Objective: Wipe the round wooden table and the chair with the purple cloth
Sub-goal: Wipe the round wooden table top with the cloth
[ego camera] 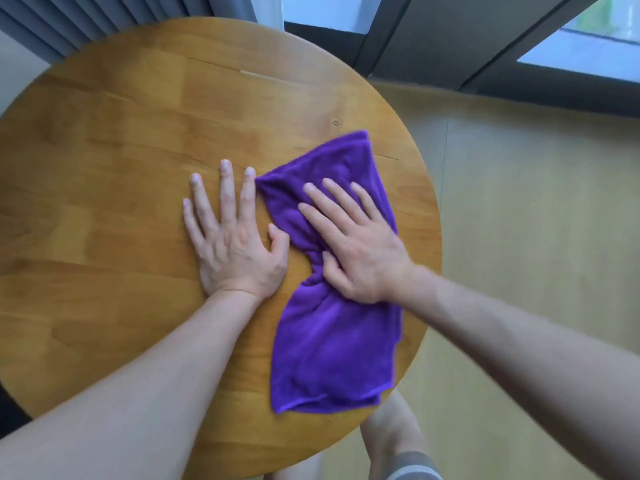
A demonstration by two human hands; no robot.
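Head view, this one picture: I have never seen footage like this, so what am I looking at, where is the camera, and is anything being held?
The camera sits on a person's head and looks down past both bare forearms. No robot is involved. Below is a round wooden table, with floor and a window frame beyond it. A purple cloth lies on the table's right side, bunched in the middle. The right hand lies on the cloth with fingers spread, pressing it to the wood rather than gripping it. The left hand rests flat on bare wood beside the cloth, its thumb at the cloth's edge. No chair can be made out here.
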